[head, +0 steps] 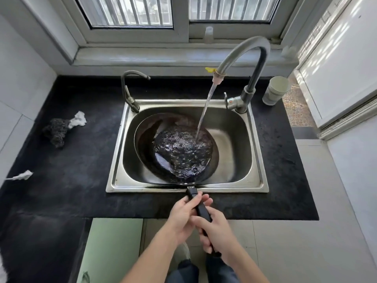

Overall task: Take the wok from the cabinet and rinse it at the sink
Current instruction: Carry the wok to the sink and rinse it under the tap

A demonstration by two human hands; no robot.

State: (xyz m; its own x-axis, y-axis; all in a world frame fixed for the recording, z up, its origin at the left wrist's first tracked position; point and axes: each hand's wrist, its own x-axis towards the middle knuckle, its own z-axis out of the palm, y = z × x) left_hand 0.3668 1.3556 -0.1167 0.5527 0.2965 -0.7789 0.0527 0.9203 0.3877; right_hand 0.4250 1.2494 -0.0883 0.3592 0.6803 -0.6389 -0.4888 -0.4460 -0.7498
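Wok [163,139] in sink [259,152], tilted, handle [201,205] out over tabletop [81,160] edge. Tap [242,58] stream lands in bowl; pools there. Left hand [183,213] and right hand [218,231] both wrapped on handle, likely to steady water's weight. Rinse underway.

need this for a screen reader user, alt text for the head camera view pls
Both hands, left hand ahead of right hand, grip the black handle of a dark wok sitting in a steel sink while the tall faucet streams water into its bubbling pool. A dark scrubber and a cup sit on the black counter.
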